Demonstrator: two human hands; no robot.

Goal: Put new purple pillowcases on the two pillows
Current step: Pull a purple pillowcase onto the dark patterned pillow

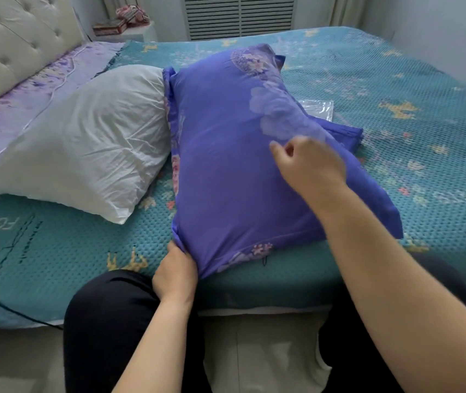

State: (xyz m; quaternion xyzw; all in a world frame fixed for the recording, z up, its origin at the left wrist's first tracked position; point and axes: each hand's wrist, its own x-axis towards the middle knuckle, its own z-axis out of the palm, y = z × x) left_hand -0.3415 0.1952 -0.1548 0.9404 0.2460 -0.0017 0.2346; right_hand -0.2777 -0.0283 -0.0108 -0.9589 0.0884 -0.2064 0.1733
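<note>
While we looked down over the near edge of the bed (56, 259), the pillow in its purple pillowcase (226, 165) lay across the teal bedspread, its long side running from the near edge toward the far right. Our left hand (173, 275) held a closed grip on the near corner of that pillowcase, fingers curled round a bunch of the fabric just past the edge of the bed. Our right hand (308, 165) hovered over the right side of the same pillow, blurred, with its fingers loosely bent and nothing in its grip; we could not tell whether the fingertips touched the cloth. To the left, touching the covered pillow along one side, lay the bare white pillow (84, 143), creased and without a case. Behind the covered pillow on the right, a folded purple pillowcase (342, 134) showed partly, and just beyond it lay a clear plastic bag (318, 109), flat on the bedspread. At the far left stood a tufted cream headboard (13, 43), with a lilac flowered sheet (27, 100) bare between it and the bedspread. On a pale nightstand (129, 32) at the far side sat some red and pink patterned things, too small to tell. Our knees in black trousers (107, 313) pressed close to the near edge of the bed
</note>
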